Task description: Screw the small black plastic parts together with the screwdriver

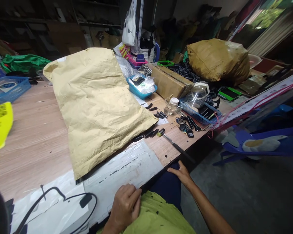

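My left hand (125, 204) lies at the near table edge as a loose fist, knuckles on a white plastic sheet (127, 167), with nothing visible in it. My right hand (182, 173) rests open against the table edge, fingers stretched toward the left, just below a screwdriver (174, 145) with a long shaft. A large crumpled tan paper sack (95, 104) covers the middle of the wooden table (31, 136). Small black parts (150, 133) lie along the sack's near right edge. A black cable (63, 197) loops over the white sheet at the lower left.
To the right stand a blue basket (141, 88), a cardboard box (171, 83), a small jar (172, 106), a clear jug (197, 95), keys (185, 127) and a brown wrapped bundle (217, 60). At the left are another blue basket (7, 88) and green cloth (21, 61). A purple chair (258, 144) stands beside the table.
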Available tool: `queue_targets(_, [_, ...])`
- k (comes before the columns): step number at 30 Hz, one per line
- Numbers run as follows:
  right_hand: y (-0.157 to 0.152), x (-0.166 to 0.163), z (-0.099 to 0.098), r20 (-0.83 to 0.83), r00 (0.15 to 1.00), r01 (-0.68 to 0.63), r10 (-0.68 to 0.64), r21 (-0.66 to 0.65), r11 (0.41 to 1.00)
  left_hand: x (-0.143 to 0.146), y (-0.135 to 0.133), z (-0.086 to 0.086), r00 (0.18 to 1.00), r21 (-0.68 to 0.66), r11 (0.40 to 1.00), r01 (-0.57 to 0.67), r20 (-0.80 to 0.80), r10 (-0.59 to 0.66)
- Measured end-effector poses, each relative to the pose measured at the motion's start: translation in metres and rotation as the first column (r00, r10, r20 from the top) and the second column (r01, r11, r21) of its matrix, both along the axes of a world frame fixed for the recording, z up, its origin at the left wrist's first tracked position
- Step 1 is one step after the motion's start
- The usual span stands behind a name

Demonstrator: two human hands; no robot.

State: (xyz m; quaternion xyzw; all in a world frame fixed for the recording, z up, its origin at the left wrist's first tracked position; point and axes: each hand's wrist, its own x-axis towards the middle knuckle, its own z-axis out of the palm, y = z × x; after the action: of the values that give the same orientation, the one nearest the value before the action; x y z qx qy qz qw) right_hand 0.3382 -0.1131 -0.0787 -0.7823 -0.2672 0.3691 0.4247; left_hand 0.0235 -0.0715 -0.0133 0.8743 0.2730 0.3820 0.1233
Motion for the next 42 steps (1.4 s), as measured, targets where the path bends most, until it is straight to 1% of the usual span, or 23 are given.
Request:
queue_targets(4, [-0.003, 0.001, -0.003, -0.026, 0.998, -0.062, 0.06, -0.087, 0.994, 0.001, 0.0, 0.0, 1.0, 0.003, 1.0, -0.004, 0.014, 0.004])
queue_targets(6, [-0.001, 0.001, -0.004, 0.015, 0.999, -0.038, 0.04, -0.108, 0.993, 0.001, 0.0, 0.001, 1.0, 0.006, 1.0, -0.003, 0.014, 0.003])
queue_targets(9, [0.002, 0.001, -0.001, 0.05, 0.999, 0.023, -0.019, -0.071, 0.997, 0.001, 0.0, 0.0, 1.0, -0.001, 1.0, -0.005, 0.008, 0.005])
queue_targets(12, [0.001, 0.001, 0.004, -0.051, 0.999, -0.001, -0.001, -0.048, 0.999, 0.001, -0.001, 0.0, 1.0, -0.002, 1.0, -0.011, -0.006, 0.011])
queue_targets(15, [-0.003, 0.004, 0.006, -0.14, 0.99, -0.053, 0.035, -0.124, 0.991, 0.002, -0.002, -0.002, 1.0, 0.0, 1.0, -0.019, -0.011, 0.019])
queue_targets(18, [-0.006, 0.004, 0.005, -0.144, 0.989, -0.066, 0.04, -0.175, 0.982, 0.003, -0.004, -0.004, 1.0, -0.007, 1.0, -0.028, -0.007, 0.028])
queue_targets(20, [-0.006, 0.002, 0.003, -0.129, 0.991, -0.056, 0.035, -0.157, 0.986, 0.003, -0.004, -0.003, 1.0, -0.007, 1.0, -0.023, -0.01, 0.023])
queue_targets(25, [-0.005, -0.005, -0.001, -0.027, 0.999, -0.023, 0.021, -0.054, 0.998, 0.001, -0.001, -0.001, 1.0, 0.008, 1.0, -0.011, -0.011, 0.011])
queue_targets(29, [-0.006, -0.003, -0.003, -0.045, 0.997, -0.067, 0.064, -0.069, 0.995, 0.001, 0.0, 0.001, 1.0, 0.017, 1.0, -0.006, -0.008, 0.006])
queue_targets(32, [-0.005, -0.001, -0.01, -0.054, 0.995, -0.094, 0.089, -0.097, 0.991, 0.001, 0.0, 0.0, 1.0, 0.017, 1.0, -0.005, -0.008, 0.006])
queue_targets(34, [-0.004, -0.002, -0.017, -0.007, 0.998, -0.064, 0.064, -0.103, 0.993, 0.001, 0.0, 0.0, 1.0, 0.017, 1.0, -0.003, -0.011, 0.003])
queue_targets(36, [-0.002, -0.004, -0.022, 0.05, 0.999, -0.005, 0.01, -0.094, 0.996, 0.0, 0.001, 0.0, 1.0, 0.017, 1.0, 0.001, -0.011, -0.001])
queue_targets(37, [-0.002, -0.005, -0.023, 0.054, 0.999, 0.013, -0.009, -0.083, 0.997, 0.0, 0.001, 0.0, 1.0, 0.016, 1.0, 0.002, -0.009, -0.001])
queue_targets(39, [-0.002, -0.005, -0.022, 0.012, 1.0, 0.01, -0.01, -0.059, 0.998, 0.0, 0.001, 0.0, 1.0, 0.016, 1.0, 0.002, -0.006, -0.002])
queue_targets(42, [-0.003, 0.0, -0.015, -0.037, 0.998, -0.053, 0.051, -0.059, 0.997, 0.001, 0.001, 0.0, 1.0, 0.017, 1.0, 0.002, -0.005, -0.002])
